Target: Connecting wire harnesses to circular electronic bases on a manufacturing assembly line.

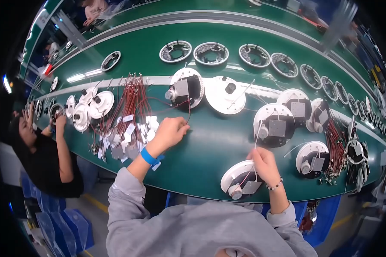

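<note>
My left hand [170,132], a blue band at its wrist, pinches a thin dark red wire [189,112]. That wire runs up to a white round unit with a black plate and grey metal square [181,88]. My right hand [264,164], wearing a beaded bracelet, is closed on a thin pale wire [257,139] above a similar round unit [236,179] by the near edge. Another unit [277,128] stands just beyond the right hand. A plain white disc [221,96] with a black part lies between the far units. My fingertips partly hide the wire ends.
Red wires with white tags [131,111] are heaped left, beside several white discs [101,105]. More round units [313,159] and a red wire bundle [336,147] lie right. Ring-shaped housings [211,53] line the far belt. A co-worker [43,150] sits at the left.
</note>
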Tool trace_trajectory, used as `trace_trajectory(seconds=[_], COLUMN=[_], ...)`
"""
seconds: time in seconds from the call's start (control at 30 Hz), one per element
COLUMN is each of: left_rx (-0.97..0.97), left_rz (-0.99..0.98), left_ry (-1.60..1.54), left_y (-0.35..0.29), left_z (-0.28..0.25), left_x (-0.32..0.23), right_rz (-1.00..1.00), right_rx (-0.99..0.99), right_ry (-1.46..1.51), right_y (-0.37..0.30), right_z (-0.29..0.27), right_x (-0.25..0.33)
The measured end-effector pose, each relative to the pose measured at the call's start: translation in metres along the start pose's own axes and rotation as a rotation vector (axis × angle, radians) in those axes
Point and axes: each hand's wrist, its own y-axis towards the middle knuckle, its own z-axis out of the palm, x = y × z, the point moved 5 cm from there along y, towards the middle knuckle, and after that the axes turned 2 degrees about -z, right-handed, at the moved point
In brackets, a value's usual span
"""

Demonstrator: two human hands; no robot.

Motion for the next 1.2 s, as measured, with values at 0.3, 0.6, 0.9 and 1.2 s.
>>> trace_trajectory(seconds=[0.3, 0.6, 0.9, 1.2], left_rx=[-0.412, -0.33, -0.259, -0.326], left_rz=[0.01, -0.063, 0.085, 0.154], left_ry=[-0.632, -0.591, -0.845, -1.043], left_y=[-0.046, -0.072, -0.089, -0.122], left_z=[-0.085, -0.075, -0.101, -0.133], left_x=[-0.018, -0.035, -0.038, -0.02], right_rz=[-0.01, -0.335, -0.762, -0.562], right_rx=[0.053, -0.018, 0.318, 0.536], right_ry=[-0.17, -0.738, -0.258, 0.065], right_y=[0.002, 0.013, 0.089, 0.096], right_z=[0.0, -0.002, 0.12, 0.186], right_x=[0.01, 0.048, 0.13, 0.153])
